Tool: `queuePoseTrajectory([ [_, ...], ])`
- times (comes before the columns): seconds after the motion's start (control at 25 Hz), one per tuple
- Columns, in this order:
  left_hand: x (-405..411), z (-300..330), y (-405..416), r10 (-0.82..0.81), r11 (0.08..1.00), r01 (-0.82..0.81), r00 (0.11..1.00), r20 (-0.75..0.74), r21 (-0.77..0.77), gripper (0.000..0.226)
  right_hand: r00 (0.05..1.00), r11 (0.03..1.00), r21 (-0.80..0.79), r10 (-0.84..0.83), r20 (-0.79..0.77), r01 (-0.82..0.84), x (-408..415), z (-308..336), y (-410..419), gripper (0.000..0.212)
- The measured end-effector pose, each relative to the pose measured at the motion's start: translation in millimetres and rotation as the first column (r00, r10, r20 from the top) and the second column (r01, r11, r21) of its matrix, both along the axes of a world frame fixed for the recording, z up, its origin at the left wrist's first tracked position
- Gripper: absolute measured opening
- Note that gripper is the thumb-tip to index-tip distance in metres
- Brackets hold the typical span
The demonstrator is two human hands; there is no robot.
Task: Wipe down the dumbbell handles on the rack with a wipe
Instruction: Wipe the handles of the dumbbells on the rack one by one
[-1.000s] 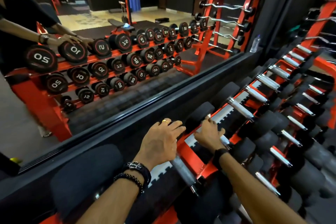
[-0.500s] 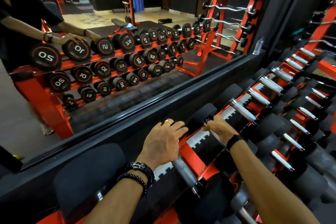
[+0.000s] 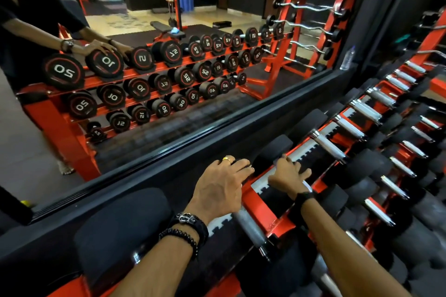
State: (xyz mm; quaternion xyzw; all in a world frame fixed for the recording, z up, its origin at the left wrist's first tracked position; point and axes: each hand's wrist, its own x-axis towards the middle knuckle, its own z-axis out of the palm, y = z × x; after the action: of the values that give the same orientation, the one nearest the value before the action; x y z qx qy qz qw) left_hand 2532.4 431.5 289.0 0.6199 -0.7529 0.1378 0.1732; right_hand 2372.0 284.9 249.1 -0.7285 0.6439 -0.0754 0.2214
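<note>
Both hands are down on the top shelf of the red dumbbell rack (image 3: 259, 202), right up against a big wall mirror (image 3: 169, 67). The left hand (image 3: 220, 188) lies flat with fingers straight and a bit spread, palm down over the black end of a dumbbell, gold ring (image 3: 227, 158) on one finger and dark bead bracelets (image 3: 185, 226) on the wrist. Just under its heel, toward the body, a knurled metal handle (image 3: 251, 226) pokes out, uncovered. The right hand (image 3: 288, 173) sits just to the right of the left one, fingers curled down over the next dumbbell's handle, which is mostly hidden under it, so only a sliver of chrome shows by the wrist. I honestly can't see a wipe; if it's there it's buried under the right palm, can't tell. There's a black band (image 3: 304, 196) on that wrist. Farther out past the right hand, a whole row of chrome handles (image 3: 328, 144) runs away along the shelf, with more on the lower tiers to the right of the right arm. The mirror beyond the left hand shows the same rack flipped, numbers backwards, plus the person's reflection leaning on the weights.
</note>
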Motion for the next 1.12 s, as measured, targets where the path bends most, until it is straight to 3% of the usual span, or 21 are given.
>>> queuePoseTrajectory([
  [0.08, -1, -1, 2, 0.01, 1.0, -0.01, 1.0, -0.01, 0.002, 0.048, 0.996, 1.0, 0.015, -0.021, 0.084, 0.02, -4, 3, -11, 0.017],
  [0.12, -2, -1, 2, 0.012, 1.0, -0.012, 1.0, -0.015, 0.006, 0.048, 0.989, 0.998, 0.048, -0.037, 0.142, 0.03, -4, 4, -16, 0.021],
  [0.2, -2, -1, 1, 0.014, 1.0, -0.013, 1.0, -0.018, 0.019, 0.048, 1.0, 1.0, -0.005, -0.003, 0.018, 0.003, -2, 2, -13, 0.018],
  [0.28, -1, -1, 0, 0.017, 1.0, -0.017, 1.0, -0.017, 0.018, 0.048, 0.977, 0.989, -0.118, 0.059, -0.207, -0.084, 4, -10, -7, 0.045],
  [0.32, -1, -1, 1, 0.019, 1.0, -0.018, 1.0, -0.018, 0.018, 0.048, 0.973, 0.985, -0.145, 0.063, -0.22, -0.096, 3, -13, -8, 0.054],
  [0.36, -1, -1, 1, 0.017, 1.0, -0.016, 1.0, -0.021, 0.018, 0.048, 0.982, 0.987, -0.124, 0.077, -0.174, -0.099, -1, -15, -14, 0.054],
  [0.4, -1, -1, 1, 0.014, 1.0, -0.013, 1.0, -0.025, 0.018, 0.048, 0.997, 0.996, -0.034, 0.083, -0.002, -0.083, -6, -11, -23, 0.052],
  [0.48, -2, -1, 2, 0.016, 1.0, -0.015, 0.999, -0.027, 0.016, 0.048, 0.908, 0.955, 0.279, -0.026, 0.419, -0.101, -14, -5, -44, 0.056],
  [0.56, -2, 0, 2, 0.013, 1.0, -0.013, 1.0, -0.018, 0.016, 0.05, 0.836, 0.92, 0.381, -0.133, 0.533, -0.096, -17, -8, -50, 0.061],
  [0.68, -1, 0, 2, 0.006, 1.0, -0.006, 1.0, -0.003, 0.0, 0.052, 0.871, 0.967, 0.256, -0.131, 0.474, 0.006, -13, -10, -39, 0.038],
  [0.76, -1, 0, 2, 0.007, 1.0, -0.007, 1.0, -0.002, -0.009, 0.052, 0.958, 0.997, 0.073, -0.05, 0.282, 0.03, -14, -8, -29, 0.024],
  [0.84, -2, -1, 3, 0.009, 1.0, -0.009, 1.0, 0.006, -0.016, 0.053, 0.991, 0.992, -0.123, 0.032, 0.131, -0.016, -19, -10, -21, 0.039],
  [0.92, -1, -1, 2, 0.01, 1.0, -0.009, 1.0, 0.018, -0.019, 0.053, 0.993, 0.956, -0.288, 0.091, 0.08, -0.065, -25, -10, -12, 0.045],
  [1.0, 0, -2, 2, 0.012, 1.0, -0.012, 1.0, 0.02, -0.024, 0.052, 0.983, 0.91, -0.4, 0.158, 0.095, -0.108, -33, -8, -6, 0.032],
  [1.12, -3, -1, 2, 0.019, 0.999, -0.019, 1.0, 0.013, -0.033, 0.051, 0.916, 0.932, -0.36, 0.102, 0.389, 0.049, -36, -5, -10, 0.037],
])
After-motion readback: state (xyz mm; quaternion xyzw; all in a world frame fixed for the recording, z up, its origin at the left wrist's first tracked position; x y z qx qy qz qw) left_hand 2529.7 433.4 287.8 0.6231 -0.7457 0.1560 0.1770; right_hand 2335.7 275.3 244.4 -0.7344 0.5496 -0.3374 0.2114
